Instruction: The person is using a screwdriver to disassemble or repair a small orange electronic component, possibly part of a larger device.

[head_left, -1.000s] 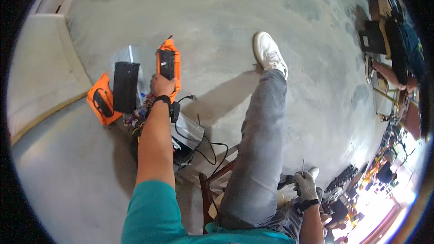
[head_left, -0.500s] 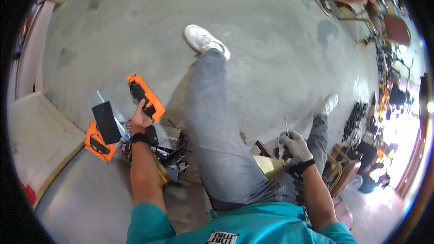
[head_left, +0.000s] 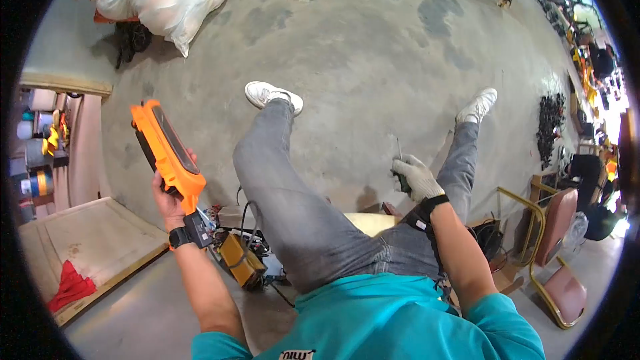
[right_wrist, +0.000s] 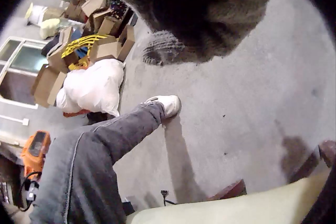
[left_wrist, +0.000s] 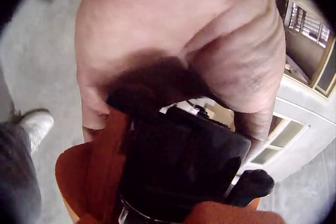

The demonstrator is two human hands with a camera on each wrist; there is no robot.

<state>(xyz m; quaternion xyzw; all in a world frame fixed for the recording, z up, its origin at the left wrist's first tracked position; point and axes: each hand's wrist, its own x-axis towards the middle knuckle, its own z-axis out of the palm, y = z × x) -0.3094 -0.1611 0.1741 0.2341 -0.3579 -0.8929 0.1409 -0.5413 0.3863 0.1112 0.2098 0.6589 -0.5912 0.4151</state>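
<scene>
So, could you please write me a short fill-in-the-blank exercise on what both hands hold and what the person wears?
1. The bare left hand holds an elongated black and ____ plastic casing.
2. The right hand grips a dark-handled tool with a slim metal shaft and wears a pale knitted ____.
3. The lace-up shoes below the grey denim trousers are ____.

Missing words: orange; glove; white.

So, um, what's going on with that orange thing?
Someone in a teal shirt is holding an orange-and-black casing in their bare left hand, out to their left. Their gloved right hand grips what looks like a screwdriver, apart from the casing. Beside their left leg there's a jumble of parts and cables.
</scene>
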